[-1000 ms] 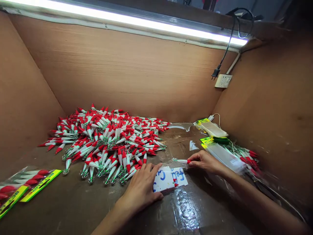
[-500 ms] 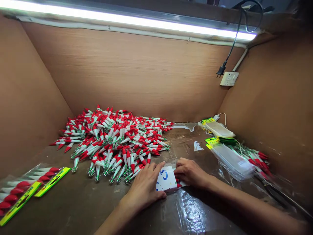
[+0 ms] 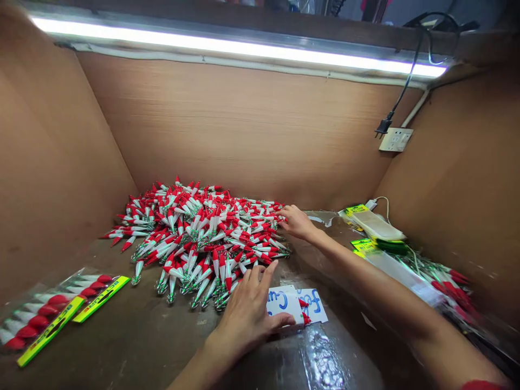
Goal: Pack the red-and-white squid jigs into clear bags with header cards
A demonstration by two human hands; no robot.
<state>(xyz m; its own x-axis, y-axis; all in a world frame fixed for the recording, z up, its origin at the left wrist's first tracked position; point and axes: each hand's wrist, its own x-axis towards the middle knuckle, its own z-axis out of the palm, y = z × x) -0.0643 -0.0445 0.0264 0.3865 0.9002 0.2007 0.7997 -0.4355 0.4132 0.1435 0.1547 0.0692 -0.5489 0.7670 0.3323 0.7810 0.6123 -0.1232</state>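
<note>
A folded white card [image 3: 278,302] with blue handwriting lies near the front of the table. My left hand [image 3: 249,303] holds it between the thumb, laid along its front, and the fingers at its back edge. Two red tips of squid jigs [image 3: 305,311] stick out of the card's right side, over a flap with more blue writing. My right hand [image 3: 298,221] is stretched out to the right edge of a big heap of red-and-white squid jigs [image 3: 203,233]. Its fingers are curled around a jig there, partly hidden by the hand.
Packed jigs with yellow header cards [image 3: 51,331] lie at the left. Clear plastic packs [image 3: 374,222] and more jigs [image 3: 450,287] lie at the right. A black plug [image 3: 384,125] hangs by a wall socket [image 3: 396,140]. Brown panels enclose the table, under a tube light [image 3: 244,49].
My right hand has left the card and reached forward to the heap. The card's right flap and the red tips now show. My left hand has stayed at the card.
</note>
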